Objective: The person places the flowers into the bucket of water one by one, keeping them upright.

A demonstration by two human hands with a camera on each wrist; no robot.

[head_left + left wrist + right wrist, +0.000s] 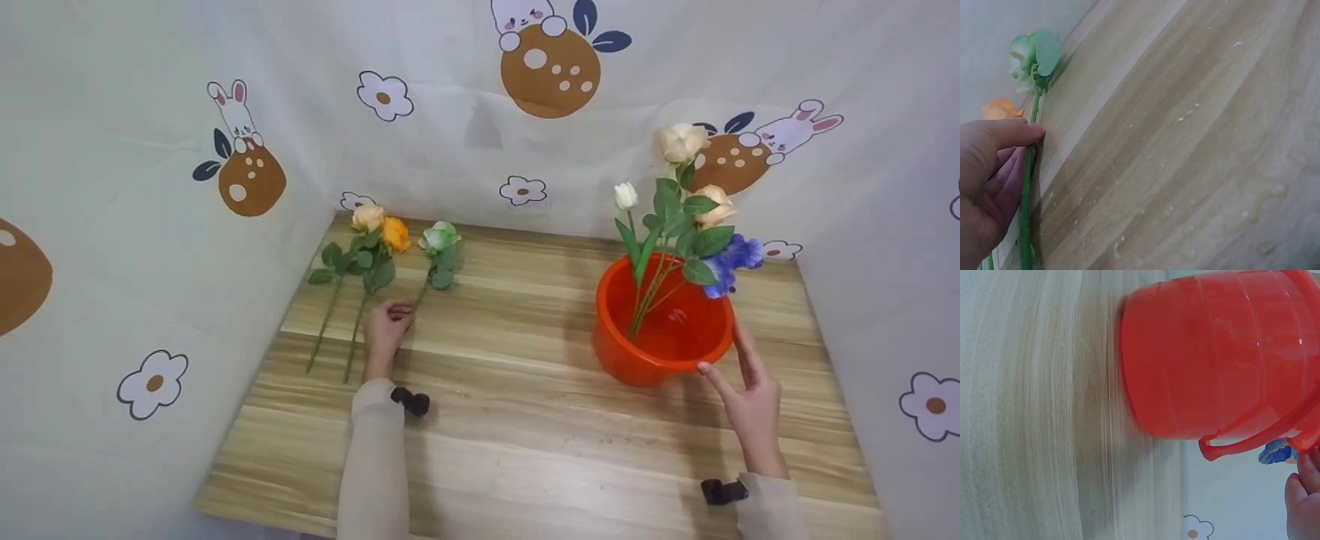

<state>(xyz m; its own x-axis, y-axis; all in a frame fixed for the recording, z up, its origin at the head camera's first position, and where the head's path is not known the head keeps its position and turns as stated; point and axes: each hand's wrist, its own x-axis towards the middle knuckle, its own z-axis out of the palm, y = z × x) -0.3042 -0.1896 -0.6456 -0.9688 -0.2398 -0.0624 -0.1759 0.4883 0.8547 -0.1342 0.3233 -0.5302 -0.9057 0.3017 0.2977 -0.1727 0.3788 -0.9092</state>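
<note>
A green-white artificial rose (440, 238) lies on the wooden table, and my left hand (388, 326) pinches its stem. In the left wrist view, the thumb crosses that green stem (1026, 197), with the other fingers behind it. To the left of the hand lie a peach rose (368, 218) and an orange rose (395, 234). My right hand (752, 401) touches the rim of a red bucket (634, 358), thumb and fingers spread along its outside. In the bucket stand a white tulip (625, 196), peach roses (682, 142) and a blue flower (733, 264).
The wooden table (517, 375) meets a printed cloth backdrop (442, 150) behind and at both sides. A red handle (1252, 441) hangs along the bucket's side in the right wrist view. Small pale specks dot the tabletop.
</note>
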